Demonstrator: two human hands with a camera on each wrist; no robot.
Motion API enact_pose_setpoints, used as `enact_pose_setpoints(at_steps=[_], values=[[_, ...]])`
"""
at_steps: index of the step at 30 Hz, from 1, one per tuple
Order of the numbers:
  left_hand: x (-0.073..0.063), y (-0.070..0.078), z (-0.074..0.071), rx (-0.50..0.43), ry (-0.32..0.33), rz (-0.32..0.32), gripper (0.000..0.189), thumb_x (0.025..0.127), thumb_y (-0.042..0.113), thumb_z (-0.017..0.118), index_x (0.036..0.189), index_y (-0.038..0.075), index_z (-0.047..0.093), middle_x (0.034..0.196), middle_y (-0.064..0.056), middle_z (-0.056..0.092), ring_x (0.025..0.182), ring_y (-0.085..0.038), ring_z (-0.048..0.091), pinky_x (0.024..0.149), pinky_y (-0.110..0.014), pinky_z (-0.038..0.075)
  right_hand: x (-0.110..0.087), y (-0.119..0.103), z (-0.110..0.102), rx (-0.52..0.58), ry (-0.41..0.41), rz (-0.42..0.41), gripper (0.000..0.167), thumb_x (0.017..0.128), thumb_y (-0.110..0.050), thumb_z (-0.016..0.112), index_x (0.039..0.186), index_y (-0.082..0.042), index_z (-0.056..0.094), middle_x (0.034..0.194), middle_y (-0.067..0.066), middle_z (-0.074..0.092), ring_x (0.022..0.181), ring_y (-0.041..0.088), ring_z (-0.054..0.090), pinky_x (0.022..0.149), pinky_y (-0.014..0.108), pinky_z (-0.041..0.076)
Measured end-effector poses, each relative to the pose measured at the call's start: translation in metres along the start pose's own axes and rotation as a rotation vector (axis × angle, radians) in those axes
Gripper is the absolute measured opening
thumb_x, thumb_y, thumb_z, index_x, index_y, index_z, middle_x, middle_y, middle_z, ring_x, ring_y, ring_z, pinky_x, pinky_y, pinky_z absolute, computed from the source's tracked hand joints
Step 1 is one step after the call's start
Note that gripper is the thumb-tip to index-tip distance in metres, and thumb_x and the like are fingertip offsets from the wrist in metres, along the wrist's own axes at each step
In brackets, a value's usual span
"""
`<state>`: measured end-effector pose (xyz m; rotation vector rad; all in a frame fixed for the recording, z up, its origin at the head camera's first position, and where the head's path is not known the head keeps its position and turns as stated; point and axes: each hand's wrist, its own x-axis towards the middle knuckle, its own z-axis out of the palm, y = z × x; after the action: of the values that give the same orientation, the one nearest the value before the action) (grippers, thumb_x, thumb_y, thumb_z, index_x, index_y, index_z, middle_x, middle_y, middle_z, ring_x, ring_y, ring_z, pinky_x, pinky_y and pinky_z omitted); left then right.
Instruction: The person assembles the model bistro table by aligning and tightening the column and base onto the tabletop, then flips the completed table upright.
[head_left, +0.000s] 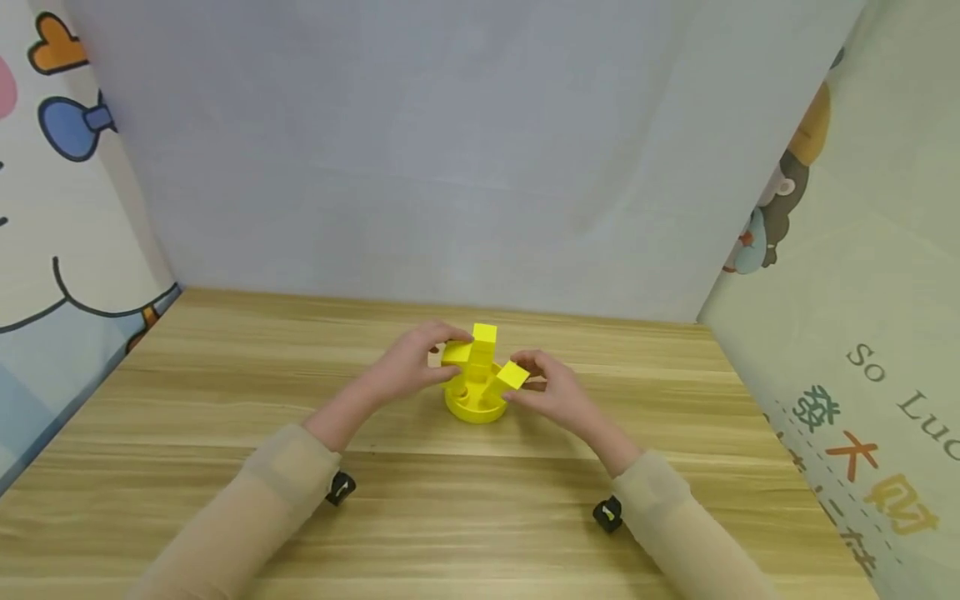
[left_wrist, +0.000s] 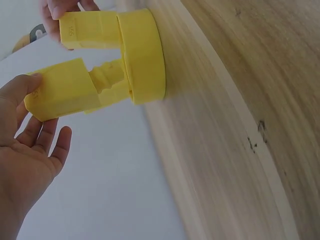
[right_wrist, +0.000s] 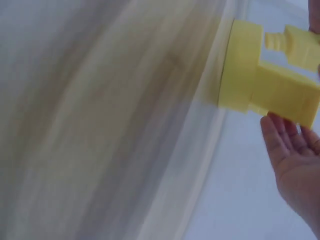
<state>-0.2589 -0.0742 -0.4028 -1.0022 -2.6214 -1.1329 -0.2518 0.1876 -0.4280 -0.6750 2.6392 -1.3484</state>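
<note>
A yellow round base [head_left: 476, 414] sits on the wooden table, with yellow square-headed pieces at it. My left hand [head_left: 405, 362] pinches the left yellow piece [head_left: 457, 353] by its square head, thumb on one side and fingers on the other. In the left wrist view, a threaded stem [left_wrist: 107, 75] runs from this piece toward the base. On the other side, my right hand [head_left: 555, 392] holds the right yellow piece [head_left: 513, 376], which leans outward in the head view. A third yellow piece [head_left: 485, 335] stands upright at the back, its lower part partly hidden.
The wood-grain table [head_left: 465, 517] extends around the base on all sides. A pale grey curtain [head_left: 420, 167] hangs behind it. Printed cloths with cartoon figures and lettering [head_left: 862, 417] flank it left and right. Each wrist wears a small black device [head_left: 341, 488].
</note>
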Motion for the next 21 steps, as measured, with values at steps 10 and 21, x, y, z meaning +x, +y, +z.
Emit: enact_pose_setpoints(at_steps=[10,21], values=[[0.007,-0.004,0.013,-0.002,-0.043,-0.035,0.042,0.084,0.012,0.070,0.125,0.006,0.058,0.123,-0.010,0.058,0.112,-0.025,0.053,0.092,-0.042,0.049,0.003,-0.005,0.006,-0.020,0.116,0.045,0.043,0.082,-0.016,0.074,0.119,0.000,0.059,0.113,0.015,0.064,0.099,0.028,0.064,0.081,0.028,0.055],[0.012,-0.013,0.028,-0.044,-0.039,-0.050,0.043,0.084,0.016,0.072,0.124,0.007,0.059,0.120,-0.009,0.059,0.105,-0.022,0.054,0.089,-0.042,0.050,0.007,0.000,0.000,-0.011,0.099,0.030,0.044,0.081,-0.017,0.075,0.118,-0.001,0.061,0.111,0.015,0.065,0.098,0.027,0.065,0.078,0.027,0.055]])
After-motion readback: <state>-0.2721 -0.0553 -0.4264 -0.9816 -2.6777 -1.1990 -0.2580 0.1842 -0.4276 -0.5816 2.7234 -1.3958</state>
